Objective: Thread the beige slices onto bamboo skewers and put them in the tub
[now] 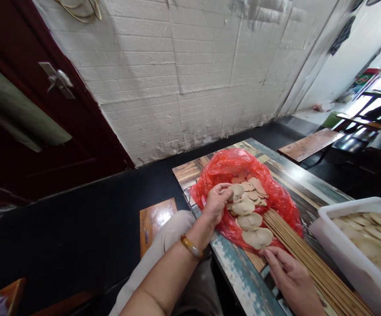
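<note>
At half past four, the thin end of a skewer [263,248] is pinched between the thumb and fingers of the right hand [287,274]. From there a row of flat beige slices [249,221] is lined up toward eleven o'clock, and the farthest of them is grasped between the thumb and fingers of the left hand [217,202], at five o'clock. Above the left wrist an amber-brown bangle [191,246] is worn; under that arm pale trousers [168,243] are seen. Around and beyond the row, more slices, beige and pinkish, are held in a crumpled red plastic bag [282,202], spread wide. A bundle of wooden skewers [312,259] is laid at four o'clock, its far end on the bag. At the bundle's three o'clock a white plastic tub [337,250] is set, filled with similar slices. All this is carried by a plank-patterned table [226,256] with worn blue-green edging. At seven o'clock a wooden stool [155,219] is partly covered by the knee. Farther off, a wooden bench [310,142] is placed at three o'clock, a dark red door [88,118] is fitted at ten, and a white brick-patterned wall [183,66] is stained along its foot at twelve.
</note>
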Demonstrator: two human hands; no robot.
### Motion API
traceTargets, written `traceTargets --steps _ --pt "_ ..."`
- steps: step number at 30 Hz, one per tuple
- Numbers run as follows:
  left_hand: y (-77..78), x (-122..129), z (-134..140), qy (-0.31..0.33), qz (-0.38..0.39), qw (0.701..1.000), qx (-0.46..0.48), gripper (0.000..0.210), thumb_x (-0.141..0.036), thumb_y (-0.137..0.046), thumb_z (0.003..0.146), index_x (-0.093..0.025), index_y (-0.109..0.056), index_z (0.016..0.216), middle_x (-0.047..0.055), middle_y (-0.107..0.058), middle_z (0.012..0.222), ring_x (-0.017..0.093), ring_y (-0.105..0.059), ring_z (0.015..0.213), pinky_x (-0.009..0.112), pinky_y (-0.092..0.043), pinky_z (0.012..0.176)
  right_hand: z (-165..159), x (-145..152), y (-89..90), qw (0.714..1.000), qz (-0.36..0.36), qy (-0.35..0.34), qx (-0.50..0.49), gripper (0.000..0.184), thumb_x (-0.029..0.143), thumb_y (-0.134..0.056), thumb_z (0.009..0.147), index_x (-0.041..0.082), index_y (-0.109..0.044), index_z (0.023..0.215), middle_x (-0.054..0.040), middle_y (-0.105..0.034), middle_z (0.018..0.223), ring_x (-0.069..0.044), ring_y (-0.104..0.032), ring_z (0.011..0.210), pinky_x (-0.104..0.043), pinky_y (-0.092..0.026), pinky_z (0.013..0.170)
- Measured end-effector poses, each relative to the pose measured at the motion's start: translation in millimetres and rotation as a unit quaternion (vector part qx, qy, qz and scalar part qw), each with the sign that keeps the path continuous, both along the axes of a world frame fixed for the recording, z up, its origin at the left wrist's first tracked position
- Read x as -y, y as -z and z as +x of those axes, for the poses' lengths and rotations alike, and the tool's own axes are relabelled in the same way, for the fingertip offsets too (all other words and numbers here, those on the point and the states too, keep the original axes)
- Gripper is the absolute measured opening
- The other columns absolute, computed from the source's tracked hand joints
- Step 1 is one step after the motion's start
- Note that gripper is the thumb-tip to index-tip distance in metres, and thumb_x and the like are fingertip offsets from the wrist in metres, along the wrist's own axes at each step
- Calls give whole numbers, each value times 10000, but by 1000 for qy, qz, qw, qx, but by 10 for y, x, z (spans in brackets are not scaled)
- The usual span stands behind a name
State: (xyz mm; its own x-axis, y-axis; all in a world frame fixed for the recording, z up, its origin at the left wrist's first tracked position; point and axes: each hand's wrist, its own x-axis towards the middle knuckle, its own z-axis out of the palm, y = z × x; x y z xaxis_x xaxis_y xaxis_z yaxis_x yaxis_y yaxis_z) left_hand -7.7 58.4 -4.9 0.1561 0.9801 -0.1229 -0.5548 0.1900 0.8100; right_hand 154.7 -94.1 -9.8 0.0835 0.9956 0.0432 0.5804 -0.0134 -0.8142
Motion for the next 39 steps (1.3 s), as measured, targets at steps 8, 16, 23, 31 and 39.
traceTargets --steps 8,16,23,31,39 --pt "11 -17 -8 -3 -11 1000 2 326 -323 -692 620 -142 -576 866 20 -595 717 99 -549 577 201 -421 498 51 -16 7 999 -7 -20 25 357 464 -469 816 179 -685 824 -42 -696 717 -136 -610 545 -186 -489 518" --pt "12 -35 2 -1 -34 999 -5 314 -324 -702 581 -142 -590 810 15 -595 698 92 -531 539 188 -391 449 110 -34 16 999 2 -26 45 355 464 -466 820 185 -685 824 -49 -702 745 -158 -646 638 -196 -512 584" --pt "-30 -24 -12 20 -39 999 9 308 -327 -713 561 -140 -601 779 11 -586 664 90 -523 532 193 -384 462 165 -52 58 999 8 -31 38 360 455 -473 817 166 -686 820 -55 -702 728 -161 -654 634 -208 -527 591" --pt "20 -21 -6 35 -37 999 13 286 -311 -713 564 -140 -611 770 10 -578 650 76 -499 513 202 -370 494 175 -57 56 997 13 -30 65 364 468 -469 816 181 -693 825 -57 -714 758 -171 -661 660 -209 -527 581" --pt "54 0 32 21 -8 999 -24 292 -327 -711 577 -141 -609 778 -9 -558 623 61 -466 499 185 -344 488 140 -57 56 998 18 -19 63 385 489 -449 821 187 -687 812 -52 -707 732 -166 -651 621 -215 -521 552"
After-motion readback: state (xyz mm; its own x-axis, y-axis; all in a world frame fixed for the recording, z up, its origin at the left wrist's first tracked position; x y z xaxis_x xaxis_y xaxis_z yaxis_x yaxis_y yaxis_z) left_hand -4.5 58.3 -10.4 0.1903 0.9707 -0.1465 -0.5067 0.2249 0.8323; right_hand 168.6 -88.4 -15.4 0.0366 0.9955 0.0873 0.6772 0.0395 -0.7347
